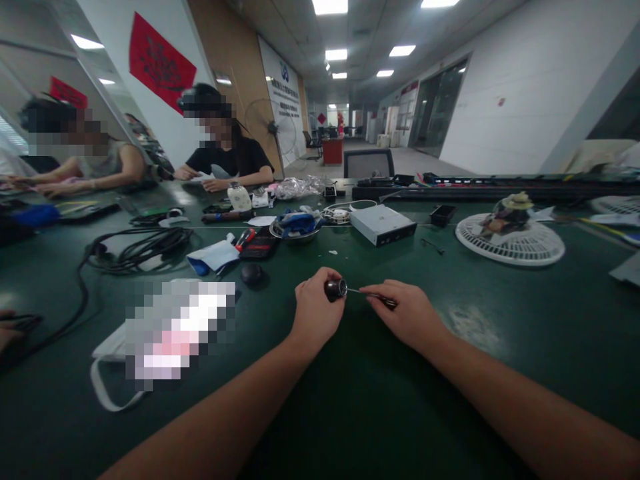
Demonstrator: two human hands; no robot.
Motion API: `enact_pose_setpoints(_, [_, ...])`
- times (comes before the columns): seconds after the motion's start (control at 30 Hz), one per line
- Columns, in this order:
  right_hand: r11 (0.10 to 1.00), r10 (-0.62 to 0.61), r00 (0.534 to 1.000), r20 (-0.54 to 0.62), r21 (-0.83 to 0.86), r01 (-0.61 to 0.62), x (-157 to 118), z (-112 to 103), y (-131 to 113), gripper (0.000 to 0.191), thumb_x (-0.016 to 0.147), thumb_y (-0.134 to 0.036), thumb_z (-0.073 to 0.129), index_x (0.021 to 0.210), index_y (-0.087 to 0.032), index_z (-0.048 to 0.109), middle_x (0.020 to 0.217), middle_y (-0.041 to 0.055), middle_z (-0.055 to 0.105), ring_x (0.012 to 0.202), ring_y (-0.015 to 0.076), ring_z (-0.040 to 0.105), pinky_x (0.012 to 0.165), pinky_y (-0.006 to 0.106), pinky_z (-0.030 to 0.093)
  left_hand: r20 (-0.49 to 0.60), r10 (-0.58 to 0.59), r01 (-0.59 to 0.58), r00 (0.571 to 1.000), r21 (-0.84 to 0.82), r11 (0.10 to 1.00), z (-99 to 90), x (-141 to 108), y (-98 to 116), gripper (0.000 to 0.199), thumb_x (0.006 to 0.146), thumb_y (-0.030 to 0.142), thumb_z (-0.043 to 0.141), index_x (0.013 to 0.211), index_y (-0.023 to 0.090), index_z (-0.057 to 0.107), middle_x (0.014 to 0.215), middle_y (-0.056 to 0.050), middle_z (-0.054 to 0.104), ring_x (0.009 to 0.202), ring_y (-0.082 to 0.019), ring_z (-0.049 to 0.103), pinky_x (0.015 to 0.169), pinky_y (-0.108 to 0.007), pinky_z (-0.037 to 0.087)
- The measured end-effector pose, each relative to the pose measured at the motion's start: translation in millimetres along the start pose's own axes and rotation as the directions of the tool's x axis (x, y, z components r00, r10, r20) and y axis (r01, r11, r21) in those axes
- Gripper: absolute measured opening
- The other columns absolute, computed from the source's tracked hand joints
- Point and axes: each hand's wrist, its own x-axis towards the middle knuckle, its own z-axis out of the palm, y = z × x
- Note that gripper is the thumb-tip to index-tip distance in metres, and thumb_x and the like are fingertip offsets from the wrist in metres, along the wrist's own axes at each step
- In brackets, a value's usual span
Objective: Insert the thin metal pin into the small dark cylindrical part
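My left hand (316, 303) is closed around a dark brown cylindrical part (336, 289), whose round open end faces right. Its other end is hidden in my palm. In my right hand (403, 308) a screwdriver (353, 290) is pinched, dark handle under the fingers and thin metal shaft pointing left. The shaft's tip meets the opening of the cylinder; whether it sits inside or only touches the rim is too small to tell. Both hands are held over the dark green table (360, 400).
A black mouse (251, 274), a blue-and-white packet (214, 255) and coiled black cable (145, 247) lie left. Ahead are a bowl with blue cloth (296, 223), an optical drive (383, 224) and a white fan grille (530, 248). Two people (227, 150) sit across on the left.
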Motion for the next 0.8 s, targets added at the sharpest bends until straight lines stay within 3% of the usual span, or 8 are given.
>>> enact_pose_setpoints(0.1, [0.998,0.007,1.0,-0.003,-0.07,-0.007,-0.4,0.4,1.0,0.029,0.093,-0.026,0.056,0.116,-0.03,0.075,0.088,0.0027,0.07,0.073,0.0182,0.063,0.066,0.033,0.047,0.022,0.018,-0.018,1.0,0.002,1.0,-0.4,-0.2,0.6,0.021,0.077,0.011,0.066,0.094,0.022,0.064,0.093,-0.001,0.071,0.092,-0.021,0.066,0.089,-0.04,0.05])
enact_pose_setpoints(0.27, [0.988,-0.142,0.989,0.049,-0.048,0.145,-2.8,0.7,-1.6,0.03,0.093,-0.025,0.056,0.116,-0.029,0.075,0.084,0.0016,0.069,0.071,0.0162,0.062,0.063,0.031,0.045,0.046,0.052,-0.05,0.998,-0.035,0.998,0.4,-0.5,-0.7,0.025,0.075,0.006,0.064,0.094,0.022,0.064,0.093,-0.001,0.071,0.09,-0.019,0.067,0.085,-0.036,0.051])
enact_pose_setpoints(0.43, [0.998,-0.046,0.997,-0.063,-0.05,0.043,-2.6,1.0,-2.3,0.028,0.093,-0.028,0.057,0.113,-0.028,0.077,0.081,0.0021,0.069,0.068,0.0162,0.061,0.061,0.032,0.044,0.065,0.104,-0.102,0.992,-0.038,0.994,0.3,-1.3,1.2,0.023,0.076,0.007,0.064,0.094,0.022,0.065,0.093,-0.002,0.071,0.09,-0.019,0.067,0.085,-0.035,0.051])
enact_pose_setpoints(0.53, [0.994,-0.011,0.999,-0.047,-0.107,0.006,-2.1,0.3,-3.8,0.028,0.092,-0.029,0.057,0.111,-0.029,0.078,0.079,0.0022,0.069,0.068,0.0173,0.062,0.061,0.033,0.043,0.044,0.097,-0.095,0.994,-0.047,0.994,0.1,-2.0,1.2,0.024,0.076,0.007,0.063,0.094,0.022,0.065,0.093,-0.001,0.071,0.088,-0.019,0.067,0.083,-0.035,0.052])
enact_pose_setpoints(0.7, [0.993,-0.114,0.992,0.045,-0.025,0.115,-3.0,-1.7,-5.8,0.027,0.09,-0.025,0.057,0.108,-0.027,0.078,0.075,0.001,0.07,0.065,0.0159,0.062,0.061,0.031,0.043,0.066,0.093,-0.089,0.994,-0.055,0.994,1.5,-1.7,-1.1,0.026,0.074,0.004,0.061,0.093,0.022,0.064,0.092,-0.001,0.071,0.087,-0.018,0.067,0.082,-0.034,0.052])
enact_pose_setpoints(0.8, [0.995,-0.095,0.995,-0.029,-0.009,0.095,-2.8,-1.7,-4.6,0.026,0.09,-0.025,0.057,0.106,-0.026,0.078,0.073,0.0011,0.069,0.064,0.0158,0.061,0.06,0.031,0.043,0.098,0.119,-0.116,0.988,-0.039,0.993,2.6,-1.4,-0.9,0.028,0.073,0.004,0.062,0.094,0.022,0.064,0.093,-0.001,0.072,0.089,-0.019,0.067,0.083,-0.035,0.052])
